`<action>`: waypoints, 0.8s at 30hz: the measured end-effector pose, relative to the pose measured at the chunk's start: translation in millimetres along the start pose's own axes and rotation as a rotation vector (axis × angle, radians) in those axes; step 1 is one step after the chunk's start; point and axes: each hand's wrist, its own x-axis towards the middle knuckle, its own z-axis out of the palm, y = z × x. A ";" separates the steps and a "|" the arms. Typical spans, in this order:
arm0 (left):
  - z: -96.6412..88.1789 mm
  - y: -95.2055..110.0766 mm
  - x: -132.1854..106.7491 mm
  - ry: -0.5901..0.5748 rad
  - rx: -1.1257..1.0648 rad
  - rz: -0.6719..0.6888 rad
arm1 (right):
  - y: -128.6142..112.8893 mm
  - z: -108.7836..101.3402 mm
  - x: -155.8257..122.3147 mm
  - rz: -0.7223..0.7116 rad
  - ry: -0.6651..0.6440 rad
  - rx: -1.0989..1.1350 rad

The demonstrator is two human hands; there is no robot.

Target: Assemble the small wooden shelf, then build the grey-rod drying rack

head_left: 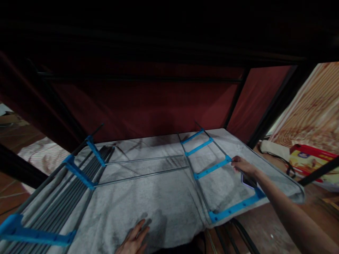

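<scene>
dim; top near black; soft shadows on grey cloth [169,197]

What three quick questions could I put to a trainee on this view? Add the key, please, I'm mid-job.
1. How many blue crosspieces show on the right frame?
2. True or false: the left hand is on the right frame.
3. The row of grey rods lies: a) within the left frame; b) within the right frame; c) beneath the left hand.

Key:
1. Four.
2. False: the right hand is there; the left is over the grey cloth.
3. a
</scene>
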 end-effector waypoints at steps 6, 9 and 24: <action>-14.1 30.3 4.3 -0.062 -0.012 -0.079 | -77.4 -3.0 -66.5 -0.039 -0.170 0.374; -11.4 38.4 -0.3 -0.077 -0.021 -0.083 | -97.2 11.9 -107.8 -0.016 -0.168 0.427; -10.9 70.5 -3.5 -0.033 -0.203 0.055 | -134.4 94.0 -212.5 0.049 -0.139 0.739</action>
